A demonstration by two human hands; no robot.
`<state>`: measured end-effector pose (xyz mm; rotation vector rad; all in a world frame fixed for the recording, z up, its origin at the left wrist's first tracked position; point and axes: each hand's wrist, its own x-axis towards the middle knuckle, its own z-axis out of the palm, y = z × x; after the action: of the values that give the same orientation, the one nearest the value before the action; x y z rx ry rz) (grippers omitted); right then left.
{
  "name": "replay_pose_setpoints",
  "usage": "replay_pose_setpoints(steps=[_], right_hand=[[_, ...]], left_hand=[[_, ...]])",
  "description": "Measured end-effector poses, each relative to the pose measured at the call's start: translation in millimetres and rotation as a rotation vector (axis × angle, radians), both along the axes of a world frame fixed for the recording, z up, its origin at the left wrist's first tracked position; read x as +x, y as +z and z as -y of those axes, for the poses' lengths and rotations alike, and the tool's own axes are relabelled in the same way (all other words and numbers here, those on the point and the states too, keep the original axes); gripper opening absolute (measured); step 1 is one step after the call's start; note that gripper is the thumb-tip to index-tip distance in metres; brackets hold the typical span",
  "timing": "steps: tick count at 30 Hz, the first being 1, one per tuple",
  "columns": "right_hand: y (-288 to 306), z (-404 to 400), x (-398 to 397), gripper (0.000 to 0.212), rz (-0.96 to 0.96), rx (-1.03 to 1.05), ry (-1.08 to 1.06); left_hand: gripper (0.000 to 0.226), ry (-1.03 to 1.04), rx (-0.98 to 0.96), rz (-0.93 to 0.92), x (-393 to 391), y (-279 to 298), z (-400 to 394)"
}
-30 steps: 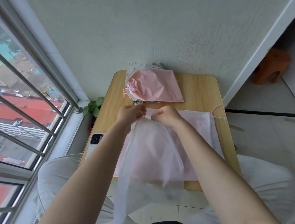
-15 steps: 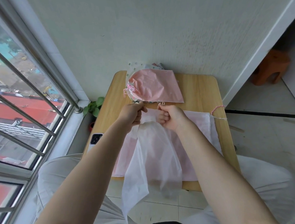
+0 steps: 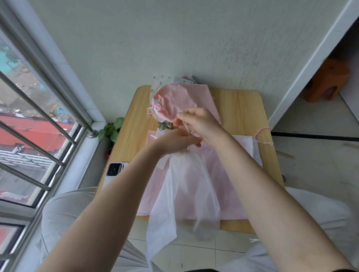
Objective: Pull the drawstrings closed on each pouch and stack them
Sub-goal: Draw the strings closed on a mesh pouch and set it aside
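White sheer pouch [image 3: 187, 189] hangs in the air over the near edge of the tabletop [image 3: 241, 108], mouth cinched to a tight neck just under my hands. My left hand [image 3: 174, 141] grips that gathered neck, acting as the anchor. My right hand [image 3: 198, 120] sits just above and pinches the thin white drawstring [image 3: 187, 129], pulling it up and away so the casing bunches against the left. Looks nearly shut; I judge one more tug, then it goes on the stack.

Closed pink pouch [image 3: 179, 101] tops the pile at the far edge against the wall, pink cord knotted on its left side. Flat pink pouch [image 3: 221, 175] lies under the hanging one, still open I think, its cord [image 3: 260, 130] trailing off the right edge. Phone [image 3: 113, 171] on the left edge, plant [image 3: 111, 129] below the window
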<state>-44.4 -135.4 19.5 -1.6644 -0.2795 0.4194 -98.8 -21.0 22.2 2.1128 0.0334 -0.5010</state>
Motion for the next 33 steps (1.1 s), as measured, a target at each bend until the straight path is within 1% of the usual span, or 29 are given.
replay_pose_setpoints(steps=[1,2,4,5,7,10,12,14,17,19,22,24,25,30,33], right_hand=[[2.0,-1.4,-1.3,0.023,0.044,-0.057,0.040],[2.9,-1.5,-1.1,0.025,0.073,-0.117,0.059],[4.0,1.4,-1.0,0.033,0.080,-0.239,0.039],[3.2,4.1,-0.4,0.039,0.068,-0.303,0.027],[1.0,11.5,0.5,0.048,0.010,-0.424,0.063],[2.0,24.8,0.8,0.047,-0.065,-0.556,0.143],[2.6,34.3,2.4,0.043,-0.074,-0.578,0.155],[2.4,40.1,2.1,0.034,-0.082,-0.516,0.195],[1.9,39.8,-2.7,0.025,-0.114,-0.383,0.283],[3.1,35.6,-7.2,0.021,-0.113,-0.371,0.341],[6.4,29.0,-16.3,0.015,-0.170,-0.429,0.517],[8.7,25.8,-22.2,0.015,-0.220,-0.516,0.700],[10.0,24.1,-24.2,0.016,-0.225,-0.569,0.756],[21.9,20.4,-21.7,0.017,-0.048,-0.861,0.814],[29.9,24.6,-21.5,0.017,-0.100,-0.845,0.805]], left_hand=[[0.033,-0.034,-0.012,-0.014,-0.2,0.4,1.5],[0.038,-0.046,-0.063,-0.060,0.3,1.3,0.8],[0.041,-0.048,-0.205,-0.150,1.2,0.9,-5.0],[0.042,-0.047,-0.259,-0.164,1.6,-0.1,-8.8],[0.044,-0.040,-0.329,-0.145,1.8,-2.2,-15.7],[0.038,0.082,-0.364,-0.093,4.1,-10.0,-24.8],[0.033,0.209,-0.368,-0.061,7.6,-19.0,-29.5],[0.029,0.327,-0.404,-0.035,9.4,-26.7,-33.3],[0.028,0.368,-0.477,-0.047,9.1,-32.4,-35.2],[0.026,0.373,-0.512,-0.046,8.7,-32.6,-33.8],[0.021,0.393,-0.547,-0.039,8.1,-29.8,-32.7],[0.021,0.373,-0.576,-0.042,7.7,-27.7,-33.4],[0.022,0.361,-0.580,-0.047,7.5,-26.9,-34.3],[0.020,0.347,-0.594,-0.090,6.8,-22.1,-35.2],[0.020,0.350,-0.611,-0.113,6.3,-19.7,-35.7]])
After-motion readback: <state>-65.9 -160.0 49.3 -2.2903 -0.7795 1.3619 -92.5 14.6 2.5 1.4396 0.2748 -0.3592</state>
